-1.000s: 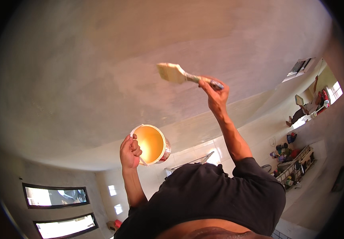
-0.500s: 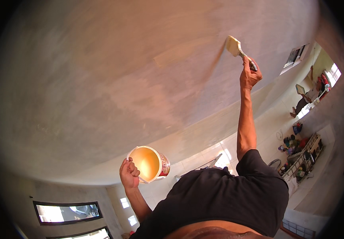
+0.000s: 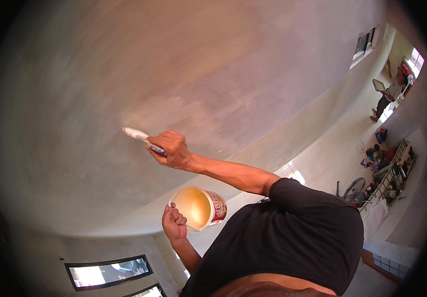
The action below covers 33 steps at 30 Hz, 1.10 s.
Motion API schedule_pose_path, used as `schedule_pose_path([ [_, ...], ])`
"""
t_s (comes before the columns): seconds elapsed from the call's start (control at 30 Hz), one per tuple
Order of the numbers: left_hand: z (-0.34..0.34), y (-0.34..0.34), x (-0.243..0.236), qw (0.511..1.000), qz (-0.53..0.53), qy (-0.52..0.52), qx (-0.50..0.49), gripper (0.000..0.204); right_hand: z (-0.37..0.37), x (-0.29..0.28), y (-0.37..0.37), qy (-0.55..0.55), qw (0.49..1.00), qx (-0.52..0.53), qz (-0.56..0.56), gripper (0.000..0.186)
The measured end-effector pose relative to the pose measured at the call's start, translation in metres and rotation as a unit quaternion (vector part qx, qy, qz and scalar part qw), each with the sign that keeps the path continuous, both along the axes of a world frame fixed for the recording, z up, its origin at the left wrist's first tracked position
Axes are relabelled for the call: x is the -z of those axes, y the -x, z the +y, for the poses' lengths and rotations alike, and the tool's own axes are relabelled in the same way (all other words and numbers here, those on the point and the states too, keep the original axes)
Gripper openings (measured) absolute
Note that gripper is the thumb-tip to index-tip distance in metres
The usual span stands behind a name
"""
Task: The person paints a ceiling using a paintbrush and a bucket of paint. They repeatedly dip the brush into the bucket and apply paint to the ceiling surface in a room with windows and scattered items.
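A wide paintbrush [image 3: 135, 133] with pale, paint-coated bristles is gripped in my right hand [image 3: 172, 151]. Its tip is at the surface of the broad grey-brown wall [image 3: 213, 74], left of the middle of the view; whether the bristles touch cannot be told for sure. Below it, my left hand [image 3: 174, 222] is closed on the rim or handle of a white paint bucket [image 3: 217, 207] with a red label. The bucket is tilted so its mouth faces me, and yellowish light fills its inside. My right arm reaches across above the bucket.
Another person [image 3: 389, 96] stands far right, holding a flat tray. On the floor at right lie a ladder [image 3: 386, 173], a fan [image 3: 354, 189] and several cans [image 3: 373, 154]. A black-framed window [image 3: 109, 273] is at lower left, and a smaller window [image 3: 363, 45] at upper right.
My right hand has swept the paintbrush from the upper right down to the left across the wall. My left hand and the bucket appear slightly further right as the view has shifted.
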<state>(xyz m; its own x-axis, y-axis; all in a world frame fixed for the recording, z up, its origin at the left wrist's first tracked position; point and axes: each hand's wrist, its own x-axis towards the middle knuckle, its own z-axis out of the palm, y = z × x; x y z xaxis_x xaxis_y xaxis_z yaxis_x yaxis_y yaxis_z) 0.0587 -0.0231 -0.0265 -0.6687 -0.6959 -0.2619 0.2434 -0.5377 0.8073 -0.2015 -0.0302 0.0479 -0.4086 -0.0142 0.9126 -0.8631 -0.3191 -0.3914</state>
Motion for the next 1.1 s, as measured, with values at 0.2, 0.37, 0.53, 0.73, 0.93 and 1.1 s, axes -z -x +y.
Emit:
schedule_pose_path([
  [0.2, 0.001, 0.007, -0.003, 1.0, 0.0, 0.016, -0.002, 0.019, 0.045, -0.013, 0.075, -0.004, 0.997, 0.038, -0.069, 0.019],
  [0.37, 0.002, 0.002, 0.003, 1.0, -0.001, 0.006, -0.011, 0.019, 0.161, 0.002, 0.199, 0.073, 0.966, 0.16, -0.187, 0.02],
  [0.53, 0.0, 0.003, 0.004, 1.0, 0.012, -0.001, 0.004, 0.019, 0.245, 0.004, 0.27, 0.14, 0.891, 0.361, -0.237, 0.017],
  [0.73, -0.004, 0.001, 0.014, 1.0, 0.013, -0.003, 0.0, 0.02, 0.173, 0.029, 0.215, 0.018, 0.894, 0.437, -0.096, 0.022],
  [0.93, -0.003, -0.003, 0.009, 1.0, 0.002, -0.01, 0.005, 0.017, 0.052, 0.022, 0.049, -0.008, 0.984, 0.174, 0.017, 0.027],
  [1.1, 0.0, 0.006, 0.001, 1.0, -0.015, 0.005, 0.006, 0.016, 0.019, 0.014, 0.009, -0.067, 0.996, -0.057, 0.014, 0.024],
])
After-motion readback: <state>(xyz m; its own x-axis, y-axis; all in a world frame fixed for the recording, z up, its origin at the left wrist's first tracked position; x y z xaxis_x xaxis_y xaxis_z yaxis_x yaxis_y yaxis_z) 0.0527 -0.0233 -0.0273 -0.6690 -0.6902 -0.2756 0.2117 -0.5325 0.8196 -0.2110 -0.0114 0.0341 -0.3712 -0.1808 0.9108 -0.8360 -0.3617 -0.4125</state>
